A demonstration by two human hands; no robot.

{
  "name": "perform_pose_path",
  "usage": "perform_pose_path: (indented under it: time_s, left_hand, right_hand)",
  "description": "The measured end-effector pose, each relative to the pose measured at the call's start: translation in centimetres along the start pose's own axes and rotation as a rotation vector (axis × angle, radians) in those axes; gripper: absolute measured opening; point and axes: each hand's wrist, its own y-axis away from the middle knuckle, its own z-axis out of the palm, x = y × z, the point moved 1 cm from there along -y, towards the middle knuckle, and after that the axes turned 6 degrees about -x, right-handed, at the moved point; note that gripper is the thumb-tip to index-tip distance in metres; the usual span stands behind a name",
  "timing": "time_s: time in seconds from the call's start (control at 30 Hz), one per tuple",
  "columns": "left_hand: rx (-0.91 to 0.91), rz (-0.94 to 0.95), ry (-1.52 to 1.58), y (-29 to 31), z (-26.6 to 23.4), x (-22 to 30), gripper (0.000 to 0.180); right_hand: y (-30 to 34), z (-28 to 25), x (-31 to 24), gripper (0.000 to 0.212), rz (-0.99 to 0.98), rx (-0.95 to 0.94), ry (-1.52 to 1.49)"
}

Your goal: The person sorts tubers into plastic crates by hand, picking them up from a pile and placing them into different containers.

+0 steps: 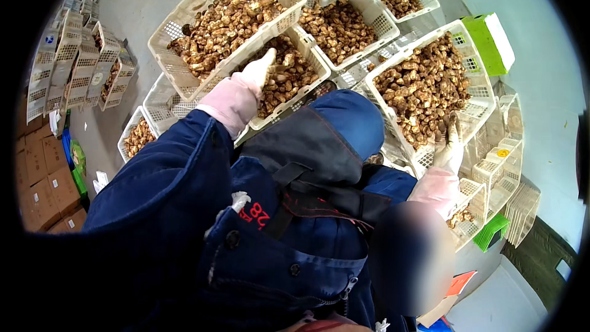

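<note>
"Left hand (260, 70)?"
"Over brown produce (286, 89) in a basket (314, 51), upper middle of frame. Can't tell if gripping, tbh."
"Right hand (450, 149)?"
"Loose and open, by another basket (478, 110), right of frame."

I see the crates (286, 21) as moulded plastic, smooth and faintly glossy. The brown lumps (424, 86) in them look rough and knobbly, with a slight sheen. The jacket (153, 166) is matt blue cloth; its pink cuffs (230, 104) are softer cloth. The boxes (46, 166) seem matt cardboard, though the lens edge leaves me unsure.
</note>
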Motion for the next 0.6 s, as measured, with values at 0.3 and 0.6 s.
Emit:
perform_pose_path:
  time_s: [0.3, 0.6]
  left_hand:
    - [-0.429, 0.029, 0.661, 1.5, 5.2, 2.6, 0.074]
    - [-0.744, 0.129, 0.488, 0.7, 5.1, 1.3, 0.078]
  right_hand:
    - [-0.1, -0.5, -0.2, 0.041, 0.049, -0.004, 0.007]
    - [-0.6, -0.8, 0.0, 0.037, 0.026, -0.041, 0.034]
